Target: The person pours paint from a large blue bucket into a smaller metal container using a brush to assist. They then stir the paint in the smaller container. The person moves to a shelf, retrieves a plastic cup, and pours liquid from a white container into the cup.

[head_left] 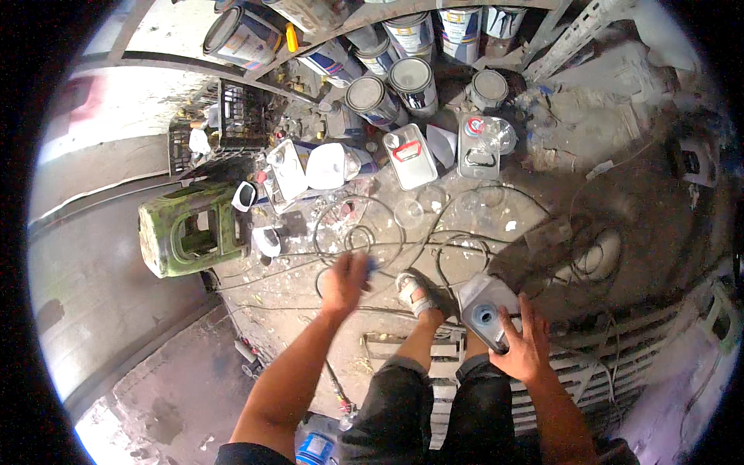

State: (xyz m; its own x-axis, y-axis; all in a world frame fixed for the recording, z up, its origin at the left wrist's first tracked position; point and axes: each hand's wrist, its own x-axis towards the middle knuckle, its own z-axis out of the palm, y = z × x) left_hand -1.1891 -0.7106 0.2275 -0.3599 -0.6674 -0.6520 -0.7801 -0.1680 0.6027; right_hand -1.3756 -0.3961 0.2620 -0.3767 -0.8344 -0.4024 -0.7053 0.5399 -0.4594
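My right hand [527,341] is on a rectangular metal can [487,290] by my right knee, its fingers and thumb closed about the can's top end. A round bluish neck [486,314] with a dark opening shows on the can near my fingertips. Out over the floor, to the left of my foot, my left hand [345,287] is raised with its fingers curled. Between those fingers is a small blue cap [371,268], partly hidden and blurred by motion.
Paint tins [412,81] stand on and below a metal shelf at the back. Rectangular cans [411,159] sit before them. Hoses [403,240] loop across the dirty floor. At left are a green plastic stool [159,232] on its side and a black crate [240,108]. A slatted grille [620,364] lies at right.
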